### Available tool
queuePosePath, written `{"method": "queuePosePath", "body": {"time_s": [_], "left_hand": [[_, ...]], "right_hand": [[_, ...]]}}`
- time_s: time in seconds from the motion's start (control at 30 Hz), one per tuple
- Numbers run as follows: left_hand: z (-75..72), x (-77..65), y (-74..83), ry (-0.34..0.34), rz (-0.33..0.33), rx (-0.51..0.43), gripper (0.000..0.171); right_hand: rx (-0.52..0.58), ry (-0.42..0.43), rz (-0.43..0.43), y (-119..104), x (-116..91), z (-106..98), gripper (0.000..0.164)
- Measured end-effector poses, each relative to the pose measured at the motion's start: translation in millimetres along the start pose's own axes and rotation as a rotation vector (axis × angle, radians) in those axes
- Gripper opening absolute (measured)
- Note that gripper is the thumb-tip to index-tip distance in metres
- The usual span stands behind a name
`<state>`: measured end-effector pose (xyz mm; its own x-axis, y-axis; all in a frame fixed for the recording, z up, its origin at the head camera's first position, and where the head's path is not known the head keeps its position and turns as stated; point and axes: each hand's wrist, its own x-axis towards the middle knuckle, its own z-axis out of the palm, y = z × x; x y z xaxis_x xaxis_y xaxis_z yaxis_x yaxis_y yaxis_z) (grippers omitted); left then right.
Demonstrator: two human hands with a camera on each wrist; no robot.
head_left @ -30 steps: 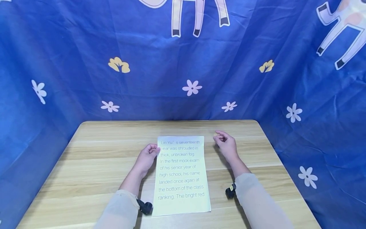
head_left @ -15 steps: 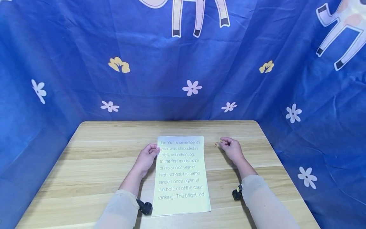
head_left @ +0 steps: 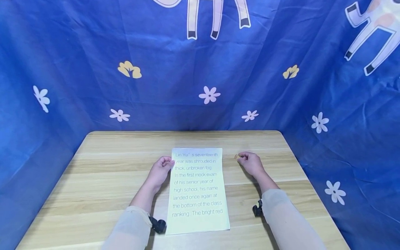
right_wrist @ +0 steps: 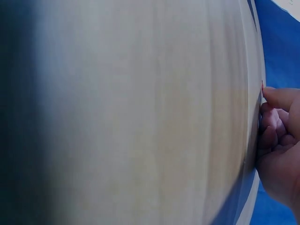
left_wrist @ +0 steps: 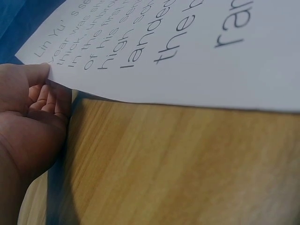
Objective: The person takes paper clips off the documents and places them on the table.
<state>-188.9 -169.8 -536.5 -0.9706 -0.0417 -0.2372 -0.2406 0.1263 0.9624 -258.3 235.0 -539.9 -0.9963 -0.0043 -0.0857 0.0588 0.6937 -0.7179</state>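
Note:
A printed sheet of paper (head_left: 197,222) lies lengthwise in the middle of the wooden table. My left hand (head_left: 160,172) pinches its upper left edge between thumb and fingers; in the left wrist view the thumb (left_wrist: 40,73) is on top and the paper's edge lifts slightly. To the right of the sheet, an orange paper clip (head_left: 235,157) is on the table. Right beside it, my right hand (head_left: 252,164) pinches a small yellowish paper clip (head_left: 239,157) at its fingertips. In the right wrist view, only a reddish tip shows at the thumb (right_wrist: 279,97), so the clips are mostly hidden there.
The light wooden table (head_left: 109,180) stretches out on both sides of the paper. A blue curtain (head_left: 162,104) with flowers and animal legs encloses the back and sides. Small black cameras (head_left: 158,225) are strapped at both wrists.
My right hand has moved right and nearer to me, then down beside the orange paper clip, which came into sight from under it. My left hand stays on the sheet's edge.

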Motion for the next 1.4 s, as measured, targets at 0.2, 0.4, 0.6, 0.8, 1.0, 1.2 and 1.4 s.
{"method": "queuePosePath", "body": {"time_s": [0.2,0.4,0.6,0.8,1.0,1.2,1.4], "left_hand": [[0.4,0.3,0.8,0.010,0.002,0.002,0.024],[0.3,0.3,0.0,0.009,0.001,0.000,0.024],[0.3,0.2,0.3,0.009,0.008,-0.001,0.024],[0.3,0.6,-0.6,0.007,0.010,-0.003,0.023],[0.4,0.9,-0.9,0.011,0.007,-0.006,0.022],[0.6,-0.8,0.1,0.014,-0.001,-0.011,0.022],[1.1,-3.0,1.4,0.019,-0.002,-0.002,0.025]], "right_hand": [[-0.015,-0.001,0.000,-1.1,0.7,-0.2,0.036],[-0.052,0.014,-0.013,-0.4,1.6,1.9,0.036],[-0.080,0.030,-0.027,-1.5,0.1,3.1,0.037],[-0.076,0.024,-0.011,-2.4,-1.4,2.7,0.038],[-0.067,0.016,-0.001,-3.4,-2.4,2.2,0.039],[-0.069,0.010,-0.010,-2.8,-1.7,1.8,0.043],[0.160,0.011,0.042,0.4,1.2,-1.1,0.042]]}}
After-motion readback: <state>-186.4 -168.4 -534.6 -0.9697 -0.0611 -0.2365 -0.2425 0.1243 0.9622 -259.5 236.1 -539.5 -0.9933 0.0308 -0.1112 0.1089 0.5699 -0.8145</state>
